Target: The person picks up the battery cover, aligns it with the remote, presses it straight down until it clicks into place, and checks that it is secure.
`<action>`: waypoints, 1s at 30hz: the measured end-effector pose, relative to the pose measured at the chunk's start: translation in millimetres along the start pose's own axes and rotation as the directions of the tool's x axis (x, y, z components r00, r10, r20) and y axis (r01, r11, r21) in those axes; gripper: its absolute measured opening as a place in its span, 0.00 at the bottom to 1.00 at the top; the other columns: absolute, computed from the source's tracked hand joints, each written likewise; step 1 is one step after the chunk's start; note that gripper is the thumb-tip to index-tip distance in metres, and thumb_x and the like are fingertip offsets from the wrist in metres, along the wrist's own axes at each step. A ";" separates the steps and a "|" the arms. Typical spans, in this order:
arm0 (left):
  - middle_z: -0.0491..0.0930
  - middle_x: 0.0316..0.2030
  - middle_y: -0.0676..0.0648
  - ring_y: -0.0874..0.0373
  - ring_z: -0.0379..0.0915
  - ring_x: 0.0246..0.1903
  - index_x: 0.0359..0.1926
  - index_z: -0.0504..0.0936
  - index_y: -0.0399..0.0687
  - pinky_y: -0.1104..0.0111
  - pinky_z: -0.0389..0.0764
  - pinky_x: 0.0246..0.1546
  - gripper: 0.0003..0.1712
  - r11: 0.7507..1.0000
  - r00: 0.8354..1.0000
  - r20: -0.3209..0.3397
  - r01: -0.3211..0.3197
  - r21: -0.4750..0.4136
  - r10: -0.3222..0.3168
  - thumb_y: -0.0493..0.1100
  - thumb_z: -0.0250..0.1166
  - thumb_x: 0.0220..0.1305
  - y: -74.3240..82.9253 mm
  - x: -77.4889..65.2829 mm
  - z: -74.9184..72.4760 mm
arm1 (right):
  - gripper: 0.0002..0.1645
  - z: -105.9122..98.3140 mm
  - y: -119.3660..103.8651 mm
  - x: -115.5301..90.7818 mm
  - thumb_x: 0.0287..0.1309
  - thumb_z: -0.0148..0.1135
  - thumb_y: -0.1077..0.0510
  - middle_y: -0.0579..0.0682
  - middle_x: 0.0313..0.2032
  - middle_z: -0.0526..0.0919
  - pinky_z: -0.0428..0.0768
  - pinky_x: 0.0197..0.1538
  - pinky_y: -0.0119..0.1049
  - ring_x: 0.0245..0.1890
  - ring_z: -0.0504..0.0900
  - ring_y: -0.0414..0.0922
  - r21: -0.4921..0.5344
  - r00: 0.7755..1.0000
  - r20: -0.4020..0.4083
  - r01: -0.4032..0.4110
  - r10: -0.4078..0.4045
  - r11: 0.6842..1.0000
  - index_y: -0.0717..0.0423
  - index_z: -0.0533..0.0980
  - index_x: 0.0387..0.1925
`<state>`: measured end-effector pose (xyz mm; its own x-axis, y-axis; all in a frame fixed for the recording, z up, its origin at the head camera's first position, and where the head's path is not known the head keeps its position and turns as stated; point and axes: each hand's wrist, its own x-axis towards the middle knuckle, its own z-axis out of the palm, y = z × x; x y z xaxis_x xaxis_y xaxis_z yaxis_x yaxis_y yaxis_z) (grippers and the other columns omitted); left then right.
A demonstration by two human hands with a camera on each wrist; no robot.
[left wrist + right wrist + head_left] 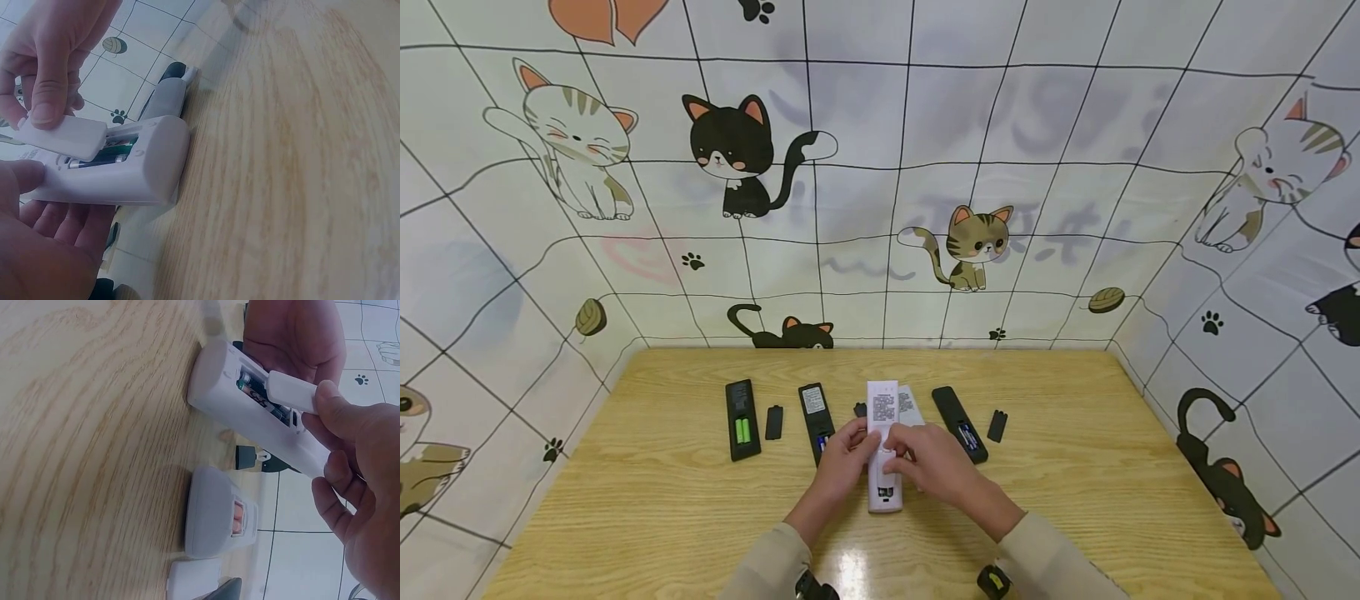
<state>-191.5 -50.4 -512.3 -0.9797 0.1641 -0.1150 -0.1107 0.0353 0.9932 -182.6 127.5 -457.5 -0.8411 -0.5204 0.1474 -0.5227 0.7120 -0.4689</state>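
Observation:
A white remote control [883, 408], back side up, is gripped by my left hand [841, 460] along its side. Its battery bay is uncovered at the near end, and batteries [257, 397] lie inside. My right hand [938, 462] pinches the white battery cover [292, 392] between thumb and fingers. The cover sits tilted over the bay and hides part of it, as the left wrist view also shows. Beside the hands lies another white remote control [209, 515] with orange batteries in its bay. A white cover [192, 578] lies next to that one.
A black remote control [741, 400] with green batteries lies at the left, its cover [774, 422] beside it. Another black remote [813, 402] is partly behind my left hand. Farther right are a third black remote [952, 408] and its cover [997, 426] on the wooden table [647, 500].

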 end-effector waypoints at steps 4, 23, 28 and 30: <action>0.82 0.54 0.40 0.58 0.82 0.44 0.63 0.74 0.46 0.66 0.83 0.40 0.23 1.000 1.000 0.003 -0.003 -0.002 0.003 0.49 0.57 0.72 0.1 -0.5 -0.1 | 0.11 -0.7 0.0 0.7 0.55 0.68 0.48 0.36 0.27 0.80 0.69 0.26 0.24 0.23 0.69 0.30 0.000 1.000 -0.002 0.003 -0.003 1.000 0.45 0.76 0.35; 0.82 0.54 0.39 0.58 0.82 0.44 0.63 0.73 0.45 0.66 0.83 0.40 0.23 1.000 1.000 0.003 -0.006 -0.019 0.006 0.48 0.56 0.72 -0.5 -1.2 1.5 | 0.10 3.0 3.9 4.4 0.55 0.68 0.46 0.35 0.28 0.80 0.69 0.26 0.24 0.23 0.69 0.31 -0.036 0.999 -0.033 0.010 -0.012 0.999 0.43 0.77 0.34; 0.81 0.54 0.38 0.57 0.82 0.44 0.64 0.72 0.44 0.65 0.83 0.40 0.22 1.000 1.000 0.016 -0.009 -0.029 0.010 0.47 0.55 0.73 -1.6 0.9 1.3 | 0.11 5.5 5.4 5.2 0.52 0.69 0.45 0.34 0.26 0.79 0.68 0.29 0.25 0.24 0.68 0.31 -0.136 0.994 -0.076 0.070 -0.081 0.988 0.42 0.76 0.32; 0.81 0.54 0.38 0.57 0.82 0.44 0.64 0.72 0.44 0.65 0.83 0.40 0.22 0.999 1.000 0.017 -0.012 -0.031 0.013 0.46 0.55 0.73 -1.5 1.1 1.5 | 0.13 6.2 6.1 5.1 0.51 0.70 0.44 0.33 0.25 0.78 0.69 0.32 0.27 0.25 0.68 0.31 -0.175 0.990 -0.093 0.091 -0.109 0.980 0.42 0.75 0.32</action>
<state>-192.2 -48.7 -513.9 -0.9780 0.1817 -0.1026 -0.1038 0.0024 0.9946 -189.1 126.2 -465.0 -0.7885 -0.5485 0.2782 -0.6136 0.7329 -0.2940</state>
